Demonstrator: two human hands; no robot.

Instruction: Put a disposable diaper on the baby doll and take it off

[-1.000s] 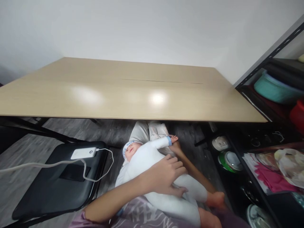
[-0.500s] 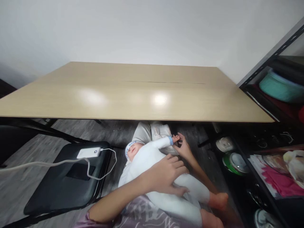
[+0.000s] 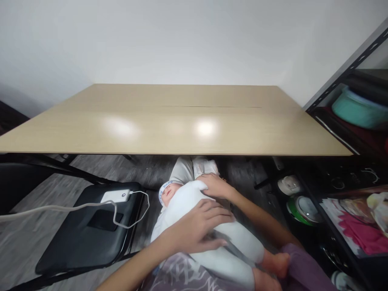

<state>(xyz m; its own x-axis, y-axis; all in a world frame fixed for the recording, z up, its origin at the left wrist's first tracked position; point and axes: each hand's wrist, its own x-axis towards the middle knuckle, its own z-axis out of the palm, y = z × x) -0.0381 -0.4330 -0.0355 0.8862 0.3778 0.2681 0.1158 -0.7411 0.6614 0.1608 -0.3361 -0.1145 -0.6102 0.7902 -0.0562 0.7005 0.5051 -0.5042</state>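
A baby doll (image 3: 184, 202) in a white suit and a white-and-blue cap lies on my lap, below the front edge of the wooden table (image 3: 169, 121), with its bare feet toward me. My left hand (image 3: 197, 228) lies flat on the doll's belly with the fingers spread. My right hand (image 3: 214, 185) is wrapped over the doll's raised arm near its shoulder, and it covers the doll's hand. A beige cloth (image 3: 194, 167) lies under the doll's head.
A black chair (image 3: 75, 234) at the left bears a white power bank (image 3: 114, 196) with a white cable. At the right, a black metal shelf (image 3: 342, 137) carries a teal bowl (image 3: 357, 108), lidded pots and coloured bags. The floor is grey wood.
My right hand has moved from beside the doll's outstretched hand onto its arm and closed on it. My left hand has stayed on the belly, with its fingers flattened.
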